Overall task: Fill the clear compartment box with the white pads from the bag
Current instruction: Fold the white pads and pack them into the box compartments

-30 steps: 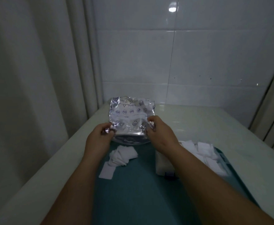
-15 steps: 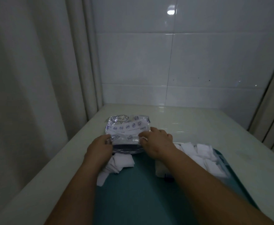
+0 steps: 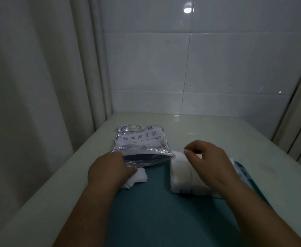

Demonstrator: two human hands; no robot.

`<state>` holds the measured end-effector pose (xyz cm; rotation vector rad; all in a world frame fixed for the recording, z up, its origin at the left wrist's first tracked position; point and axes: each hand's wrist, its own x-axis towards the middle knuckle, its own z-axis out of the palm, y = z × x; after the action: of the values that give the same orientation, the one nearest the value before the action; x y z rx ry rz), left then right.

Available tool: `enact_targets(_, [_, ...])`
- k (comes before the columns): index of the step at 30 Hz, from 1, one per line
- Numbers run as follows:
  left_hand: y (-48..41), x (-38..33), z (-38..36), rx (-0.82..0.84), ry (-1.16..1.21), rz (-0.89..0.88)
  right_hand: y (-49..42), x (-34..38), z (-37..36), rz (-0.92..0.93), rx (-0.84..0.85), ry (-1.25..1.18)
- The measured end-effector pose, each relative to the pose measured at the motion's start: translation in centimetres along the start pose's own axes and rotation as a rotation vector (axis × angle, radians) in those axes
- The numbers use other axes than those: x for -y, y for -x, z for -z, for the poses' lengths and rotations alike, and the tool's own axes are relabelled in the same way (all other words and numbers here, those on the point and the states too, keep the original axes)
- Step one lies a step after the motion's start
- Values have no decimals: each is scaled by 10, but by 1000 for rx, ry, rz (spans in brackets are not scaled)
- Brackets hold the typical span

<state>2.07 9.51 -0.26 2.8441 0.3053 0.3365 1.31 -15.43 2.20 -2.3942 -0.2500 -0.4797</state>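
Bag [image 3: 140, 139] print reads "Content"; fish drawing [image 3: 132, 128] above.

A pale table [image 3: 217, 139] carries a teal mat [image 3: 155, 211] and a printed bag [image 3: 140, 139].

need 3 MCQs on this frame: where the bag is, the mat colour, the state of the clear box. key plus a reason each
1. Where is the bag?
A. flat on the table, at the far edge of the mat
B. on the floor
C. hung from a hook

2. What colour is the mat?
A. red
B. teal
C. yellow

3. The clear box is:
A. empty
B. upside down
C. holding white pads

Key:
1 A: the bag lies flat, its mouth at the mat's far edge.
2 B: the mat's bare surface is teal.
3 C: white pads show through its walls under the right hand.
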Motion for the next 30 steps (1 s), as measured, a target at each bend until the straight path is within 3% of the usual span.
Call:
enact_targets(5, [2, -3, -3, 120, -46, -29, 10, -11, 11, -84, 7, -55])
enact_targets(12, [7, -13, 2, 143, -26, -34, 10, -18, 9, -134, 35, -77])
enact_targets(21, [9, -20, 11, 258, 370, -9, 10, -20, 13, -124, 19, -94])
enact_targets(30, [9, -18, 13, 230, 353, -19, 11, -19, 13, -126, 12, -106])
